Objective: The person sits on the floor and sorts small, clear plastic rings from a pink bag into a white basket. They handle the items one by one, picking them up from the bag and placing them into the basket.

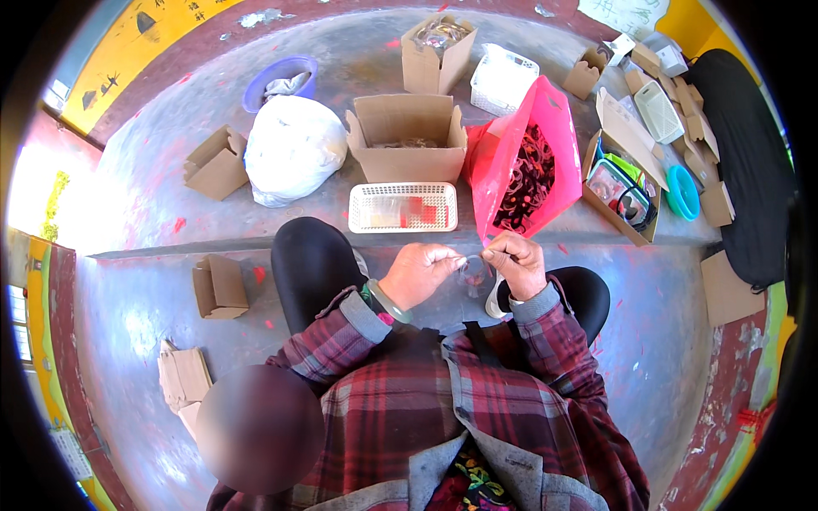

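Observation:
My left hand (422,277) and my right hand (517,262) meet in front of my knees, thumb and fingers pinched on both. Between the fingertips hangs a small see-through piece (474,274), thin and curved like a loop; its exact kind is too small to make out. Just beyond the hands lies a white plastic basket (362,223) with clear and red flat pieces in it. Close by my right hand stands a bright pink bag (564,162), its mouth showing many dark, looped bands (528,180).
A cardboard box (405,162) stands behind the basket, beside a stuffed white plastic bag (294,153). To the right are an open carton (652,223) of mixed items and a turquoise ring-shaped thing (682,193). Small boxes (228,289) stand at left. A floor step (170,251) runs across.

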A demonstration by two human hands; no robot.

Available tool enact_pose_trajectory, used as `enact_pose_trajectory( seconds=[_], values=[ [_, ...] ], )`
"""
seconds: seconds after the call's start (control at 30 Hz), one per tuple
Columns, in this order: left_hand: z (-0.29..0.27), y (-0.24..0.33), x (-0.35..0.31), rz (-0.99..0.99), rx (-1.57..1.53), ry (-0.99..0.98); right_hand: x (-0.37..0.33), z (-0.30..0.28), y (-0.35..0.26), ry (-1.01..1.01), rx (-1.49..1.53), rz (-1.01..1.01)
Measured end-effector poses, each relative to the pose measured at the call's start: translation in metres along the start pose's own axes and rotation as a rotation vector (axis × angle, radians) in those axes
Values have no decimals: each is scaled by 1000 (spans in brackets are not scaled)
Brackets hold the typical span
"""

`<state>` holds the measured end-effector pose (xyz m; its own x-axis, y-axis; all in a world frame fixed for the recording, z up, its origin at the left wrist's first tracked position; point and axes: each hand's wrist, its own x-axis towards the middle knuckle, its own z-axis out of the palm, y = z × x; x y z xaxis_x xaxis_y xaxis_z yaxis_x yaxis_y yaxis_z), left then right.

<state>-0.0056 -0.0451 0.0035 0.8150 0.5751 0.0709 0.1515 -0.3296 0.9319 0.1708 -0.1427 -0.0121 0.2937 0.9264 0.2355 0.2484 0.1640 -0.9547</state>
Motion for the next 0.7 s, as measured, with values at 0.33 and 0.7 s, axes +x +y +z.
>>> enact_pose_trajectory(
  seconds=[0.33, 0.7],
  values=[
    [-7, -9, 5, 117, 154, 1, 3, -3, -4, -51, 23, 51],
    [-41, -20, 46, -215, 27, 80, 12, -5, -1, 197, 294, 253]
  ],
)
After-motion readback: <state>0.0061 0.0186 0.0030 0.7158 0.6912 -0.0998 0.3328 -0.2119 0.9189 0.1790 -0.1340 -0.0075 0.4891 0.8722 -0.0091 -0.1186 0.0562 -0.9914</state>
